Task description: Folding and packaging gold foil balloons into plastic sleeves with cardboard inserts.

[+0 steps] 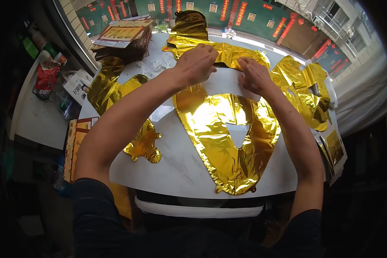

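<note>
My left hand point(196, 65) is closed over the edge of a flat gold foil balloon point(234, 50) at the far side of the table. Whatever its fingers pinch is hidden. To its right, my right hand point(254, 76) has its fingers curled in beside the same balloon's near edge, and I cannot make out what is in them. Nearer to me lies a second gold foil balloon point(198, 133), shaped like an upside-down letter A with a triangular hole. Another deflated foil balloon point(147, 144) passes beneath my left forearm. More gold foil point(288, 73) lies right of my right hand.
All this lies on a white table point(172, 174). A stack of flat packages point(122, 34) stands at the back left, near white ribbon point(155, 65). Other packages lie at the left edge point(73, 142) and right edge point(334, 148). A cluttered side shelf point(34, 114) stands left.
</note>
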Demonstrator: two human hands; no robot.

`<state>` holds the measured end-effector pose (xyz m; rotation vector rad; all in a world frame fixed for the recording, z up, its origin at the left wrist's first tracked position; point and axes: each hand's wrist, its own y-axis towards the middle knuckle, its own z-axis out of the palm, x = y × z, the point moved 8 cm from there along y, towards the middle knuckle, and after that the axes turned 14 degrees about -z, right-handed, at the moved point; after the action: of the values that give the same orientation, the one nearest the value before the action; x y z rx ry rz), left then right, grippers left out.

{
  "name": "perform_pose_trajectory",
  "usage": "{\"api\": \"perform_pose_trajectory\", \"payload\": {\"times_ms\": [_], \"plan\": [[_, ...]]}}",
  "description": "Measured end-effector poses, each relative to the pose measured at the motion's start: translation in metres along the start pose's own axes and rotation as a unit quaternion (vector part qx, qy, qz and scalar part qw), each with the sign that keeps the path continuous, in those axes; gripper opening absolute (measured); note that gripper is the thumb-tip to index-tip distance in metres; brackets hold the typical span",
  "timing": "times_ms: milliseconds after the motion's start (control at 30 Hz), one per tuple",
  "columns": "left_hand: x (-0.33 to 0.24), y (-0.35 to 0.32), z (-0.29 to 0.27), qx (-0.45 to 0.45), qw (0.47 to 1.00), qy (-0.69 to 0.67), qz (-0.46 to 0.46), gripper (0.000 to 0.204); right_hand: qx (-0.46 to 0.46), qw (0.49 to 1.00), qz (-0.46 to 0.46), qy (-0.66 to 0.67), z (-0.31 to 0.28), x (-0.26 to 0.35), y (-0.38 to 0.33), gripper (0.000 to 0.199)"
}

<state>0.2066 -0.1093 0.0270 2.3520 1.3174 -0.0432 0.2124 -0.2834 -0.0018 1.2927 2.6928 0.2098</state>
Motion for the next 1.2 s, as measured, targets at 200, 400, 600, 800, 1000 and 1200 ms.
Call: {"api": "perform_pose_trajectory", "payload": {"times_ms": [200, 400, 600, 800, 1000, 1200], "plan": [[-0.048, 0.056, 0.066, 0.04, 0.994, 0.017, 0.104, 0.043, 0.051, 0.998, -0.041, -0.011, 0.001, -0.05, -0.031, 0.049], [-0.058, 0.08, 0.107, 0.07, 0.995, 0.025, 0.072, 0.029, 0.03, 0.995, -0.098, 0.008, 0.007, -0.07, -0.036, 0.021], [-0.066, 0.082, 0.101, -0.011, 0.992, 0.025, 0.12, 0.028, 0.013, 0.993, -0.117, -0.021, 0.009, -0.084, -0.036, 0.02], [-0.068, 0.092, 0.098, -0.009, 0.993, 0.038, 0.108, 0.03, -0.034, 0.992, -0.11, 0.048, 0.007, -0.1, -0.034, 0.015], [-0.071, 0.11, 0.1, 0.088, 0.995, -0.024, -0.034, 0.047, -0.028, 0.977, 0.09, 0.189, 0.011, -0.134, -0.025, 0.022], [-0.054, 0.126, 0.124, 0.124, 0.97, -0.158, -0.137, 0.038, -0.025, 0.975, 0.105, 0.196, 0.016, -0.144, -0.023, 0.025]]}}
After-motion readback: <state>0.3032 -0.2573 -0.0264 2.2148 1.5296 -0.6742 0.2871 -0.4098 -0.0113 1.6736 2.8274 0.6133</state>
